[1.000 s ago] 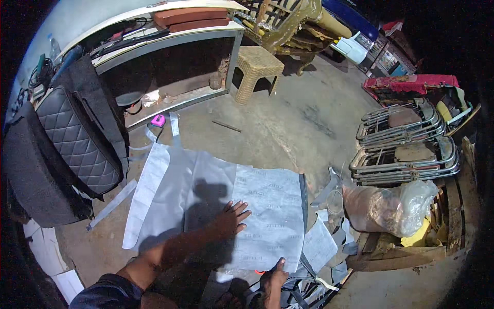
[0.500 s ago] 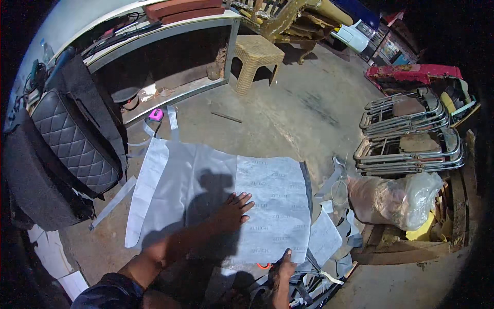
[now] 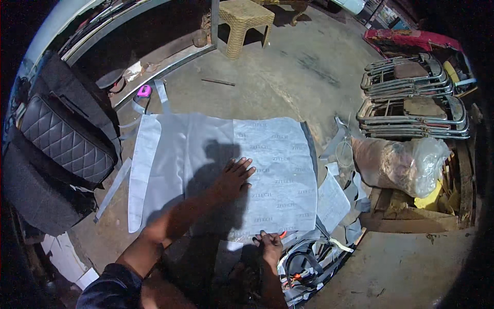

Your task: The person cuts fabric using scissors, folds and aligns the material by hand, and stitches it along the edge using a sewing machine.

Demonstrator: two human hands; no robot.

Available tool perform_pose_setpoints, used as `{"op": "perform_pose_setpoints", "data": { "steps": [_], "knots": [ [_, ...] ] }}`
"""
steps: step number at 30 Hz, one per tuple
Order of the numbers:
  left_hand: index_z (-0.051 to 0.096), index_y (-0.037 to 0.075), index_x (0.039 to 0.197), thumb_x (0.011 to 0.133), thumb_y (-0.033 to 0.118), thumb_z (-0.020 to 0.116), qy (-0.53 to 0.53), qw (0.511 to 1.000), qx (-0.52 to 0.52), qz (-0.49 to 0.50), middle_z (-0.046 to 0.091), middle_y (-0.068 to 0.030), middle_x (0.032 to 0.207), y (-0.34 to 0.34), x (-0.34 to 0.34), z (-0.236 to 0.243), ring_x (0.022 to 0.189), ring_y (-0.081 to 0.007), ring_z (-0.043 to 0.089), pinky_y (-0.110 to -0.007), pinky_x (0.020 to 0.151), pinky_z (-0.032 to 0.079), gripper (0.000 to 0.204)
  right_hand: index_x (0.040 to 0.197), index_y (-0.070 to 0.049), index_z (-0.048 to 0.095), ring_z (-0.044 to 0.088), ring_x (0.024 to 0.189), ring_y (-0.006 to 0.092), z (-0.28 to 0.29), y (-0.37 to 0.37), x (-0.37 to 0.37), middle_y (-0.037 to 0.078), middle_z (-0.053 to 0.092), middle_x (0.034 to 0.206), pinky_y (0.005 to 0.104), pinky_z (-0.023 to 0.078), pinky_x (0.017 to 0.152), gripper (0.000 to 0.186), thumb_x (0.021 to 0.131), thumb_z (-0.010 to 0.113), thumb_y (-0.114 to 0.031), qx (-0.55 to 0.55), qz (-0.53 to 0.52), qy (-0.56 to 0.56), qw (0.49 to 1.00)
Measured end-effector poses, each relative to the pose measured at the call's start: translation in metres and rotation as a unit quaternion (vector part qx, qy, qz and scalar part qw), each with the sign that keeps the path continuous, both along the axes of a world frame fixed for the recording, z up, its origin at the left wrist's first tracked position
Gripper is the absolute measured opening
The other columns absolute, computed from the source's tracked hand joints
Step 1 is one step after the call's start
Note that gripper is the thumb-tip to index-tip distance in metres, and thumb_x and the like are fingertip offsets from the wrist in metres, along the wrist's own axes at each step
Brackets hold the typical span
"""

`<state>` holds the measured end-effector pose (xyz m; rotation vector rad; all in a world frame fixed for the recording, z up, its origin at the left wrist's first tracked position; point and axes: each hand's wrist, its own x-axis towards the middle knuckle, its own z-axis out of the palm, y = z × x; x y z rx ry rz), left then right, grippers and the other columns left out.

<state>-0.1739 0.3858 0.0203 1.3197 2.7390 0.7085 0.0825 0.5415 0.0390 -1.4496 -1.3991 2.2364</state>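
My left hand [image 3: 234, 177] lies with fingers spread on the printed pale backing half of a large grey sheet [image 3: 278, 175], its shadow falling across the middle. At the sheet's near edge, my right hand [image 3: 270, 244] pinches the edge with its fingertips. An orange-handled object [image 3: 283, 235] shows partly from under that edge beside it. To the right lie another pale piece [image 3: 332, 198] and dark offcuts [image 3: 357, 201]. A pink tape measure [image 3: 144, 91] lies beyond the sheet's far left corner, among narrow pale strips [image 3: 163, 100].
A quilted black cushion [image 3: 67, 139] and dark pads stand at left. Beyond are a low cabinet [image 3: 164, 77], a woven stool [image 3: 244, 20] and a thin rod [image 3: 217, 82]. Folded metal chairs [image 3: 411, 118], a plastic-wrapped bundle [image 3: 396, 165] and wooden boards [image 3: 427, 224] lie right. Coiled straps [image 3: 303, 262] lie below.
The view has shifted, so the scene sits higher in the picture. My right hand has moved left along the near edge. My left hand stays flat on the sheet.
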Motion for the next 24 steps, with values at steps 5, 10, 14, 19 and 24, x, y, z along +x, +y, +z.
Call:
{"op": "perform_pose_setpoints", "data": {
  "steps": [5,10,14,19,24],
  "knots": [
    [0.042,0.010,0.149,0.096,0.038,0.061,0.015,1.000,0.011,0.012,0.032,-0.0157,0.159,-0.006,-0.007,-0.004,0.149,-0.0354,0.027,-0.057,0.120,0.021,0.062,0.088,-0.005,0.051,0.070,0.066,0.0233,-0.011,0.008,-0.005,0.013,0.068,0.076,0.0349,0.060,0.060,0.022,0.091,0.073,-0.005,-0.003,-0.007,0.050,0.999],
    [0.044,0.013,0.147,0.094,0.037,0.063,0.027,0.998,0.050,0.019,0.033,-0.0155,0.158,0.002,-0.011,-0.018,0.149,-0.0360,0.027,-0.058,0.119,0.023,0.062,0.087,-0.006,0.052,0.071,0.065,0.0233,-0.005,0.009,-0.009,0.011,0.067,0.078,0.0343,0.058,0.054,0.021,0.091,0.073,-0.008,0.042,0.007,0.008,0.999],
    [0.043,0.013,0.147,0.093,0.034,0.064,0.024,0.998,0.034,0.041,0.031,-0.0161,0.158,0.000,-0.015,-0.026,0.148,-0.0362,0.026,-0.059,0.118,0.024,0.062,0.084,-0.007,0.053,0.069,0.059,0.0214,-0.001,0.011,-0.018,0.010,0.067,0.077,0.0334,0.057,0.051,0.023,0.091,0.074,-0.012,0.033,0.023,-0.019,0.999],
    [0.042,0.013,0.148,0.095,0.032,0.063,0.017,0.999,0.040,0.018,0.030,-0.0165,0.159,0.005,-0.022,-0.027,0.149,-0.0366,0.025,-0.059,0.117,0.025,0.061,0.085,-0.006,0.054,0.068,0.058,0.0208,0.004,0.013,-0.018,0.010,0.067,0.073,0.0328,0.055,0.051,0.024,0.093,0.074,-0.016,0.040,0.017,-0.024,0.999],
    [0.048,0.009,0.144,0.097,0.028,0.060,0.008,0.998,0.055,0.022,0.044,-0.0194,0.150,0.018,-0.032,-0.027,0.143,-0.0392,0.037,-0.055,0.114,0.032,0.053,0.090,-0.005,0.057,0.066,0.060,0.0199,0.005,0.015,-0.007,0.010,0.068,0.080,0.0310,0.054,0.052,0.020,0.094,0.073,-0.017,0.004,0.010,-0.011,1.000]
  ]
}}
